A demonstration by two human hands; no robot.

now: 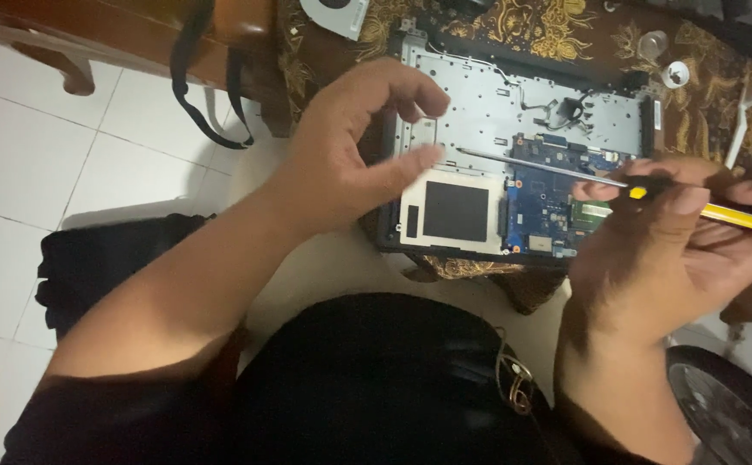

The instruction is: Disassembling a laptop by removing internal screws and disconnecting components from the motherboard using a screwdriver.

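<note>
Right hand [660, 250] grips a yellow-handled screwdriver [600, 179], its shaft pointing toward ten o'clock across the opened laptop [479, 112]. Left hand [350, 155], loosely curled and empty, rests on the laptop at nine o'clock of the tip.

- The left hand [354, 146] is out in front on a bare forearm that slants up from the lower left — wrist bent, palm turned down.
- Its fingers [410, 90] curl loosely, the thumb stretched out to the right below them; nothing is pinched between them.
- The right hand [668, 241] comes up from the lower right, its back toward the camera.
- Its fingers [694, 200] are wrapped closed in a grip, thumb and forefinger pressed together toward the left.
</note>
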